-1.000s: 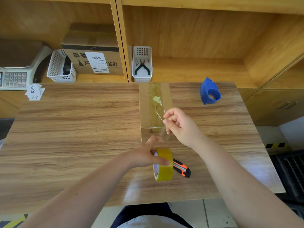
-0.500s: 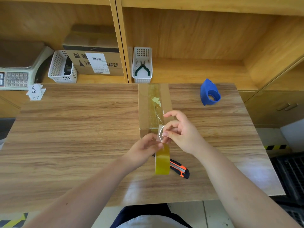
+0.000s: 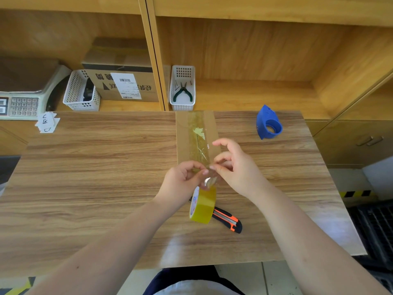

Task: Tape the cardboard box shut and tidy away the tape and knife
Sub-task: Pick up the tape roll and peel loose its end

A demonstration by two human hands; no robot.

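Note:
A narrow cardboard box (image 3: 182,137) lies on the wooden table (image 3: 95,167), with yellowish clear tape running along its top seam. At the box's near end, my left hand (image 3: 180,185) and my right hand (image 3: 238,167) both pinch a short clear strip of tape between fingertips. The yellow tape roll (image 3: 203,206) hangs from that strip just below my hands, tilted, with its printed core facing left. An orange and black utility knife (image 3: 228,220) lies on the table behind the roll, partly hidden by it.
A blue tape dispenser (image 3: 268,123) sits at the table's far right. On the shelf behind are a white basket with pliers (image 3: 182,90), another white basket (image 3: 81,91), a labelled carton (image 3: 125,81) and a scale (image 3: 21,99). Paper slips (image 3: 47,122) lie far left.
My left hand let go of the roll's body and moved up to pinch the strip beside my right hand. The roll now dangles from the strip.

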